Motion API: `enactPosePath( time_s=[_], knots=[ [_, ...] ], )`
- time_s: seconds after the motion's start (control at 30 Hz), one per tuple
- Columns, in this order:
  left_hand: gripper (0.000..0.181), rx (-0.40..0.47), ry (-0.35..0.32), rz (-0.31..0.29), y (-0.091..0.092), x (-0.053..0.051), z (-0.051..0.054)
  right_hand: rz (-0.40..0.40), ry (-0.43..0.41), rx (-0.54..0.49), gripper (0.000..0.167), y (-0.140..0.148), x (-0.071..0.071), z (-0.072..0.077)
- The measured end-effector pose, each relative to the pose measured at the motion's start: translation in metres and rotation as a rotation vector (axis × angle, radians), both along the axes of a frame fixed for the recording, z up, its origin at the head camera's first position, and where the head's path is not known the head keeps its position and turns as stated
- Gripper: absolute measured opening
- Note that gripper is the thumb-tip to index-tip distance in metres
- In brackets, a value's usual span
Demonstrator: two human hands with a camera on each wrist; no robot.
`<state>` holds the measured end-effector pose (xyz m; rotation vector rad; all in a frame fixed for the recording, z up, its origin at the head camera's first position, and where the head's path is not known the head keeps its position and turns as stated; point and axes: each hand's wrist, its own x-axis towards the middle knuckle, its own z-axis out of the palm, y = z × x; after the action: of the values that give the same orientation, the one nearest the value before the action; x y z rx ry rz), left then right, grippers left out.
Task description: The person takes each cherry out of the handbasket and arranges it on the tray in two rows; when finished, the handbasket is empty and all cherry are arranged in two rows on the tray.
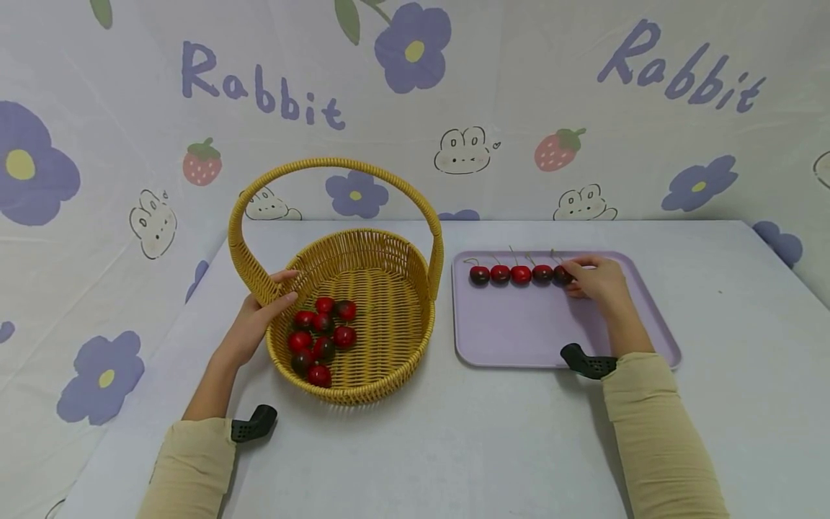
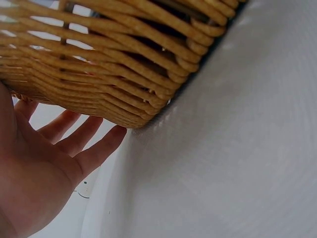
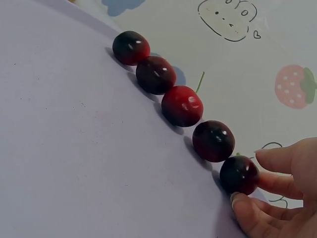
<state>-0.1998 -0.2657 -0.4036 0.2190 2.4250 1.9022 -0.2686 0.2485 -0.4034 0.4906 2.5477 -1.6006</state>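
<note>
A yellow wicker basket [image 1: 359, 395] with a tall arched handle stands on the left, several dark-red cherries [image 1: 344, 336] lying in its left half. At the handle's left foot, my left hand [image 1: 249, 324] grips the basket's side; the left wrist view shows its fingers against the woven wall [image 2: 99, 64]. On a lilac tray [image 1: 519, 328], several stemmed cherries [image 1: 521, 275] form a row near the back edge. My right hand [image 1: 599, 281] pinches the cherry [image 3: 238, 174] at the row's right end, which sits against its neighbour. In the head view fingers partly cover it.
Both basket and tray stand on a white table [image 1: 421, 447], the tray right of the basket with a narrow gap between. Behind hangs a white cloth [image 1: 499, 86] printed with flowers, rabbits and strawberries. The basket handle [image 1: 337, 164] arches high over its bowl.
</note>
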Motion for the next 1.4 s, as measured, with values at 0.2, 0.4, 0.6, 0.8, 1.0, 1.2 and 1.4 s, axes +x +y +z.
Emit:
enactPosePath(
  time_s=[0.2,0.4,0.6,0.8,1.0,1.2,1.4],
  knots=[
    [0.052,-0.006,0.004,0.001,0.0,0.0,-0.001,0.018,0.007,-0.02,0.052,0.007,-0.001,-0.001],
    [0.051,0.001,0.011,0.001,0.0,-0.001,-0.001,-0.017,0.004,-0.164,0.062,0.025,0.003,0.01],
    [0.052,0.005,0.01,-0.001,0.0,-0.001,0.0,-0.002,0.069,-0.461,0.065,0.039,0.011,0.031],
    [0.052,-0.001,0.004,-0.003,0.0,-0.001,0.0,0.053,0.155,-0.803,0.052,0.036,0.019,0.049],
    [0.052,-0.003,-0.001,-0.002,0.0,-0.001,0.0,0.19,0.19,-1.167,0.042,0.029,0.025,0.064],
    [0.052,0.005,0.001,-0.001,0.0,-0.001,-0.001,0.323,0.233,-1.269,0.042,0.01,0.033,0.08],
    [0.052,0.006,0.007,-0.003,-0.001,0.0,-0.002,0.528,0.264,-1.309,0.045,-0.014,0.044,0.095]
  ],
)
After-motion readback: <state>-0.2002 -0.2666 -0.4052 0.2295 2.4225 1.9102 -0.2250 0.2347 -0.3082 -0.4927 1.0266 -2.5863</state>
